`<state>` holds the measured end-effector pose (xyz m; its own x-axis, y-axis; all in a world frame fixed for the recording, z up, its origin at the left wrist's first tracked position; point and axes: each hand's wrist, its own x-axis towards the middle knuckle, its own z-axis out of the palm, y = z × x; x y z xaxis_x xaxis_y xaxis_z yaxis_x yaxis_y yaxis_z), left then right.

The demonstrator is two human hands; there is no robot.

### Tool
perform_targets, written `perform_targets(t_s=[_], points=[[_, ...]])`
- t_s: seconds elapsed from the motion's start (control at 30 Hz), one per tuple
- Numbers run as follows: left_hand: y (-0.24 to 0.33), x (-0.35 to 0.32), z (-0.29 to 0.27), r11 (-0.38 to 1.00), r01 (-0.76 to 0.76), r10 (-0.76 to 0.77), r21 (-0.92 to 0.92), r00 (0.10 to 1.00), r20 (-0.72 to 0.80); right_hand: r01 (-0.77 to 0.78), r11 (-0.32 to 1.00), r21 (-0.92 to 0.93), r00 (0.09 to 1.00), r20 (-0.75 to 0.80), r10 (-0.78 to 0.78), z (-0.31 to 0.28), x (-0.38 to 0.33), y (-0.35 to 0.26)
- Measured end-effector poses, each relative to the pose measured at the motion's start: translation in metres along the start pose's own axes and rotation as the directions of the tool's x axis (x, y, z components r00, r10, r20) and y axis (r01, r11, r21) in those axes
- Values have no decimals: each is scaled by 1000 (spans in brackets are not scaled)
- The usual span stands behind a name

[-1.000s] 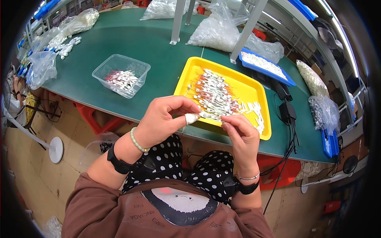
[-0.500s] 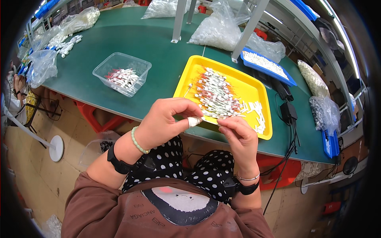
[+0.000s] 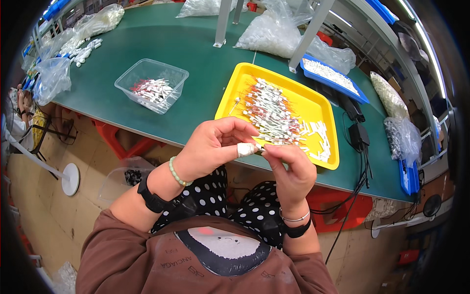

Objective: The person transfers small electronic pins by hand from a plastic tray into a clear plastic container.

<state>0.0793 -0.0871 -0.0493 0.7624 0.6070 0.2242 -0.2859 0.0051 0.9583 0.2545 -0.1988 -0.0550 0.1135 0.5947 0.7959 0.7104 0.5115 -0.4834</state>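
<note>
My left hand and my right hand meet at the near edge of the yellow tray. Between their pinched fingertips sits a small white piece, mostly covered by the fingers, so its exact kind is hidden. White tape wraps my left thumb. Just beyond my fingers, the tray carries a dense heap of slim white parts with orange-red wire leads. Loose short white tubes lie at the tray's right end. To the left stands a clear plastic tub with similar white and red pieces inside.
A blue tray of small white parts lies behind the yellow one, beside a metal shelf post. Bags of white pieces stand at the back. Black cables hang over the right table edge. A red stool is underneath.
My fingertips have come closer together around the small piece, the left thumb shifting slightly right. The whole view has shifted a little. The tub and trays stay in place.
</note>
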Motion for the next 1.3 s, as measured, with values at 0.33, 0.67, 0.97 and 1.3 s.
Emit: perform_targets(t_s=[0.33, 0.67, 0.97, 1.3], points=[[-11, -3, 2, 999, -38, 35, -37, 997, -65, -462, 814, 352, 873, 18, 488, -3, -15, -2], [-18, -4, 5, 995, -32, 24, -97, 996, -82, -549, 572, 609, 762, 83, 642, 4, -19, 0], [-15, -6, 7, 996, -19, 13, -86, 998, -62, -541, 615, 574, 796, 113, 595, -4, -19, -5], [79, 8, -169, 825, -113, 340, 554, 882, -327, -349, 867, -355, 925, 21, 380, -99, 23, 75]])
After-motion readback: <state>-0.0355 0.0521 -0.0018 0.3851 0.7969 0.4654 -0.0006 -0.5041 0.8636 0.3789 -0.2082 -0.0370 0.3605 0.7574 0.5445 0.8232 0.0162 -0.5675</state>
